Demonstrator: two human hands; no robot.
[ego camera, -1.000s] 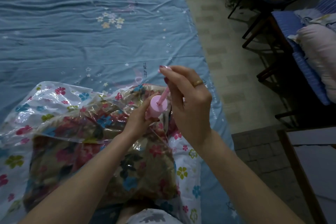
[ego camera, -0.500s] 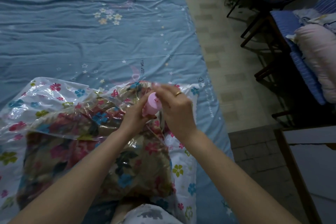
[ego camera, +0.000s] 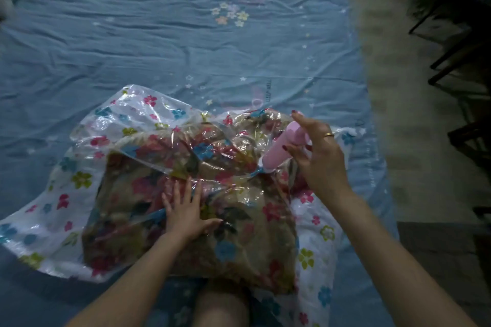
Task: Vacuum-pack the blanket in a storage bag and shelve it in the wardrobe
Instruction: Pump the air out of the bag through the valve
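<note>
Storage bag (ego camera: 87,210) lies across the near part of the bed (ego camera: 159,42), toward its right edge, the folded floral blanket (ego camera: 186,241) sealed inside it. Left hand (ego camera: 186,210) lies flat on the middle of the bag, fingers straight, likely to press air toward the valve and keep the plastic from shifting. Right hand (ego camera: 316,156) grips the pink hand pump (ego camera: 283,148), tilted, base on the bag near its far right corner. Bag looks loose and puffy; pumping seems unfinished.
</note>
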